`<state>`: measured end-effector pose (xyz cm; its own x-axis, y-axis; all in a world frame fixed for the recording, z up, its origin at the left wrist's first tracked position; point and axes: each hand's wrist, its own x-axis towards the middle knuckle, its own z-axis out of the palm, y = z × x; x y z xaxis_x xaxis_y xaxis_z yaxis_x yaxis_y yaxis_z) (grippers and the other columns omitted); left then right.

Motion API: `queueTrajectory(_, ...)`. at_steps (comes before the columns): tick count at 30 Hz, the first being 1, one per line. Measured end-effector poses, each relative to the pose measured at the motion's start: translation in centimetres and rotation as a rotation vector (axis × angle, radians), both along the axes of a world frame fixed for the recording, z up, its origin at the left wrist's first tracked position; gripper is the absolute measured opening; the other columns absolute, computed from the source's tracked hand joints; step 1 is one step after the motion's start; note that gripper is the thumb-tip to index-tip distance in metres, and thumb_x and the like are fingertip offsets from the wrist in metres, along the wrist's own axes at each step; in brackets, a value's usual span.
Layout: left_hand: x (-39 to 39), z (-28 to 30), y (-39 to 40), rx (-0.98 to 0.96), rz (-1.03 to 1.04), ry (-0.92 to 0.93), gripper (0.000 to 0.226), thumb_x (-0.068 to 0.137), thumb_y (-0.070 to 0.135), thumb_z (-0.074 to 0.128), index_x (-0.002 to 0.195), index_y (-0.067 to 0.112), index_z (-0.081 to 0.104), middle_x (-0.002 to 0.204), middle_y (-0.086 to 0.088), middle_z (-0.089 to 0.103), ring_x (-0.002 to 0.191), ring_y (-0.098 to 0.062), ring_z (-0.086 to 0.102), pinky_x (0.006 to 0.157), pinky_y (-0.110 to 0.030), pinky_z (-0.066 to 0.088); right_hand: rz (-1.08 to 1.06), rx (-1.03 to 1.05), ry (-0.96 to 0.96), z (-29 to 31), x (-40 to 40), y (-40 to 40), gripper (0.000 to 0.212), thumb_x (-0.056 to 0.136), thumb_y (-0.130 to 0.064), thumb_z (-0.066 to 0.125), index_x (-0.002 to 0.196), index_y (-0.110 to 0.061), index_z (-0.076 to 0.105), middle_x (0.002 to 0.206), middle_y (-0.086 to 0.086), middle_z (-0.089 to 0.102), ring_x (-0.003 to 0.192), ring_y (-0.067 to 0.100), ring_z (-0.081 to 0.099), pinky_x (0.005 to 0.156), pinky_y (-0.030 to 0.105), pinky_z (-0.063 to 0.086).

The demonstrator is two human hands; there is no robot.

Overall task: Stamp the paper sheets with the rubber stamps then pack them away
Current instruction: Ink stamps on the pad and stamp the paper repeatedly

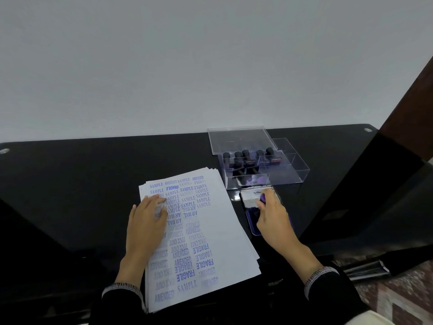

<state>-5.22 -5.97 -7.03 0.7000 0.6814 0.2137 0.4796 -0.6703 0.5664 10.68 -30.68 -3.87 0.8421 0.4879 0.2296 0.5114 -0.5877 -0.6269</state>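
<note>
A stack of white paper sheets lies on the black table, its top sheet covered in blue stamped words such as SAMPLE, FRAGILE and FAX OUT. My left hand rests flat on the sheet's left side, fingers spread. My right hand grips a rubber stamp with a purple handle and holds it down on the open blue ink pad, whose lid stands up behind. A clear plastic box behind the pad holds several black-handled stamps.
The box's clear lid leans open at the back. The glossy black table meets a grey wall. A dark slanted panel rises at the right, with patterned floor below it.
</note>
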Motion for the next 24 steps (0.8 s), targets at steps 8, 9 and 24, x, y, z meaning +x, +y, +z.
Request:
queueTrajectory(8,0.0,-0.1,0.0,0.014,0.002,-0.013,0.031,0.097,0.024,0.049,0.128,0.021,0.058,0.140,0.006,0.050,0.134,-0.012,0.041,0.120,-0.040,0.013,0.021,-0.148,-0.168,-0.6,-0.3,0.1,0.013,0.090,0.000,0.053,0.094,-0.010,0.046,0.087,-0.004,0.043,0.067,0.010,0.049,0.050,0.012,0.039)
queueTrajectory(9,0.0,-0.1,0.0,0.016,0.001,-0.016,0.031,0.097,0.024,0.049,0.127,0.021,0.058,0.140,0.006,0.050,0.133,-0.012,0.041,0.119,-0.040,0.013,0.017,-0.149,-0.170,-0.6,-0.2,0.1,0.012,0.090,0.000,0.053,0.096,-0.010,0.047,0.088,-0.004,0.043,0.068,0.011,0.050,0.050,0.012,0.040)
queueTrajectory(24,-0.1,0.0,-0.1,0.008,0.001,-0.022,0.031,0.097,0.023,0.050,0.128,0.021,0.057,0.141,0.005,0.049,0.136,-0.013,0.039,0.120,-0.040,0.013,-0.005,0.070,-0.058,-0.5,-1.3,-0.5,0.027,0.087,0.010,0.051,0.088,-0.015,0.040,0.084,0.002,0.050,0.073,0.016,0.058,0.067,0.020,0.052)
